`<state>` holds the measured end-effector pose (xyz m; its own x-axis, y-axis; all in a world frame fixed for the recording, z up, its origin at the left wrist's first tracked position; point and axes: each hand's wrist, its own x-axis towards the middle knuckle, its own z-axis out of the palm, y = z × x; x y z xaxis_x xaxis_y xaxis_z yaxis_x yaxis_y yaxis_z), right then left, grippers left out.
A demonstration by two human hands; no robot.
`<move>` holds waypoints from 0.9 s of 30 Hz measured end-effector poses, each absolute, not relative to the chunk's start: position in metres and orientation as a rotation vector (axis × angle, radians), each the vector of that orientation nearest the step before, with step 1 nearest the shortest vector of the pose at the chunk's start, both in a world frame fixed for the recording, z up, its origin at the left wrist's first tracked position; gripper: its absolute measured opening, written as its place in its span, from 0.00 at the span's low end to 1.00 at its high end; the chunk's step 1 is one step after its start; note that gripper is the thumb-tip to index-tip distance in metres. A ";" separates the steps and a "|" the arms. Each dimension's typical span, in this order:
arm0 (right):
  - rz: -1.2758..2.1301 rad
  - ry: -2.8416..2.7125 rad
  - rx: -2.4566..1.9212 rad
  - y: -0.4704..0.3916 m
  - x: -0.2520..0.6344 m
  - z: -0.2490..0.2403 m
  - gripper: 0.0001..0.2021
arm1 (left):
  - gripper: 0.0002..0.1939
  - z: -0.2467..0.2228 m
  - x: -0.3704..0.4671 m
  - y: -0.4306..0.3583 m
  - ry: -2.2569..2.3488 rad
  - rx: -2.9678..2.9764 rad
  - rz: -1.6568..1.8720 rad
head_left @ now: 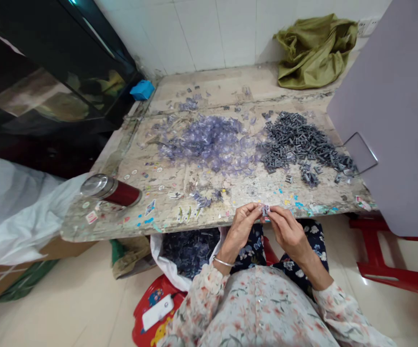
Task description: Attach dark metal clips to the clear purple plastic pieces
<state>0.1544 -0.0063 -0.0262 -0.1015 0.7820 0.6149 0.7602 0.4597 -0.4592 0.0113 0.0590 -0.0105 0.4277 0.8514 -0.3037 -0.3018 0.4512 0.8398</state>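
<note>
At the table's front edge, my left hand and my right hand meet around a small grey plastic piece. Fingertips of both hands pinch it from either side; whether a clear part is joined to it is too small to tell. Beyond my hands lies a heap of dark grey plastic pieces on the right. A heap of clear purplish plastic pieces spreads over the middle of the table. A smaller cluster of clear pieces sits nearer the front edge.
The worn wooden table carries a red thermos at left and an olive cloth sack at the back. Below the edge stands a white sack full of plastic pieces. A red stool and a grey panel are at right.
</note>
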 end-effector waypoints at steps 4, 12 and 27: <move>0.049 -1.855 -1.314 -0.007 0.155 -0.025 0.17 | 0.15 -0.006 0.009 0.063 0.830 0.853 0.795; 0.062 -1.862 -1.283 -0.007 0.158 -0.026 0.18 | 0.14 -0.006 0.010 0.068 0.796 0.695 0.728; -0.080 -1.912 -1.296 -0.005 0.158 -0.024 0.20 | 0.14 -0.003 0.013 0.066 0.809 0.791 0.784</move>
<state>0.1575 -0.0047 -0.0242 -0.1485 0.7513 0.6431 0.8021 0.4719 -0.3661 0.0127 0.0659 -0.0026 0.4594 0.8314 -0.3127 -0.2861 0.4718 0.8340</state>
